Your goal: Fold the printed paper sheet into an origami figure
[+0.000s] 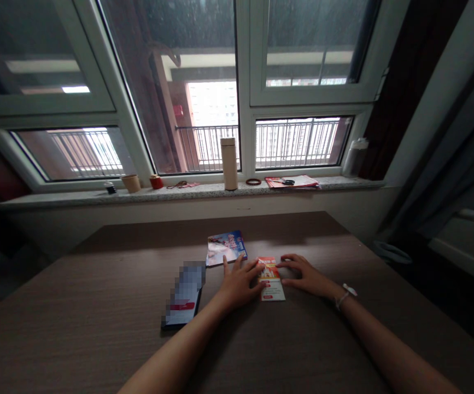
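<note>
A small leaflet (273,289), red and orange at the top and pale below, lies flat on the brown table (97,284). My left hand (240,282) rests at its left side with fingers spread, the thumb and a finger touching its left edge. On the other side my right hand (304,276) curves with its fingers apart, fingertips at or close to the right edge. Beyond the left hand is a blue and pink booklet (224,246). A phone (184,295), its screen pixelated, sits left of my left forearm.
Along the stone windowsill (204,191) stand a paper cup (130,183), a small red container (156,182), a beige flask (229,164) and a clear bottle (355,157). A bracelet-like ring (253,181) and scissors (288,182) on papers (306,181) lie there too.
</note>
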`<state>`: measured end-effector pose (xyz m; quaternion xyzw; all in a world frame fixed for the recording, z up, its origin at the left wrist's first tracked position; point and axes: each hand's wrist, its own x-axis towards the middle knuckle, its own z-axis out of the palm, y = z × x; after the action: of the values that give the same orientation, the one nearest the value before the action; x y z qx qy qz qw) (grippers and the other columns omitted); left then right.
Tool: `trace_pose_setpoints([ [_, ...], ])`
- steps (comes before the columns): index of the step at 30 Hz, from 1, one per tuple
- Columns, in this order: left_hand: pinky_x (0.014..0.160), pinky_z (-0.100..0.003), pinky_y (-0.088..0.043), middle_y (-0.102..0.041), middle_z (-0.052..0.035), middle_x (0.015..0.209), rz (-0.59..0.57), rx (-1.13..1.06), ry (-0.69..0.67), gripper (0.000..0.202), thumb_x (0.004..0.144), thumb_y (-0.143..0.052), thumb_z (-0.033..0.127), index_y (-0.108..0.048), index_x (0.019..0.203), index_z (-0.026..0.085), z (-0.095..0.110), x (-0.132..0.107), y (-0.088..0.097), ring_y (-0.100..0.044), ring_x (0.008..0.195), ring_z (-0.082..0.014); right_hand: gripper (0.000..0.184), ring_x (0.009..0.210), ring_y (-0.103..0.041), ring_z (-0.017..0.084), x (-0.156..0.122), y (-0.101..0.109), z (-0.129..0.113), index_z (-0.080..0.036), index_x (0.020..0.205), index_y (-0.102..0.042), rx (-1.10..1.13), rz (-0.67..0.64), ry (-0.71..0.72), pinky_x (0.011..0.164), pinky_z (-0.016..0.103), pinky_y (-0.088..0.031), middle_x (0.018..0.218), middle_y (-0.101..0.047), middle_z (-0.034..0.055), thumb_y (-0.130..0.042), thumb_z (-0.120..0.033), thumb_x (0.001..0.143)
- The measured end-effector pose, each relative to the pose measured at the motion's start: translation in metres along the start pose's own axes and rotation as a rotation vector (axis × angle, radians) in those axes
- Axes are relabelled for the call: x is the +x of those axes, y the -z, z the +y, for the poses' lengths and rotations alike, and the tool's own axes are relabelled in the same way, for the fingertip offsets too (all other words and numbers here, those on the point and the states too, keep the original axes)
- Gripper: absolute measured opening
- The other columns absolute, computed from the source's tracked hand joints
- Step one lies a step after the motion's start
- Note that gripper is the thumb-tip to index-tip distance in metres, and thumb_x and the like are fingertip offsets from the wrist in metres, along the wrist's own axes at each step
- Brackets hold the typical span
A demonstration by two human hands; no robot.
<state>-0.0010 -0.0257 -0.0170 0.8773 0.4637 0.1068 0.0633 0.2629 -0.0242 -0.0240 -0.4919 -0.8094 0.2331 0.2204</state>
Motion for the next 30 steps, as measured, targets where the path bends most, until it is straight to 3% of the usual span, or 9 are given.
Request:
trace_pose_setpoints([
  [5,0.103,-0.072,0.015,-0.038,0.0038,0.151,-0.005,-0.015,0.011,0.05,0.09,-0.041,0.061,-0.042,0.138,0.044,0.0,0.001,0.0,-0.016,0.142,-0.0373,0.032,0.128,-0.041,0.026,0.002,-0.002,0.005,-0.032,0.104,-0.072,-0.007,0.028,0.027,0.113,0.044,-0.029,0.133,-0.049,0.0039,-0.059,-0.052,0.082],
  [14,0.101,-0.073,0.017,-0.037,0.0053,0.151,-0.012,-0.028,0.014,0.049,0.09,-0.042,0.061,-0.042,0.137,0.046,-0.001,0.001,0.0,-0.015,0.142,-0.0372,0.032,0.123,-0.044,0.025,0.009,-0.008,0.006,-0.035,0.114,-0.068,-0.099,0.098,-0.042,0.109,0.043,-0.033,0.13,-0.051,0.0039,-0.052,-0.046,0.088],
  [30,0.1,-0.077,0.013,-0.037,0.0059,0.151,-0.01,0.005,0.006,0.048,0.091,-0.04,0.062,-0.042,0.136,0.047,-0.001,0.001,-0.001,-0.017,0.142,-0.038,0.037,0.122,-0.042,0.025,0.014,-0.015,-0.005,-0.044,0.126,-0.056,-0.303,0.181,-0.145,0.108,0.049,-0.03,0.128,-0.052,0.0014,-0.041,-0.05,0.092],
])
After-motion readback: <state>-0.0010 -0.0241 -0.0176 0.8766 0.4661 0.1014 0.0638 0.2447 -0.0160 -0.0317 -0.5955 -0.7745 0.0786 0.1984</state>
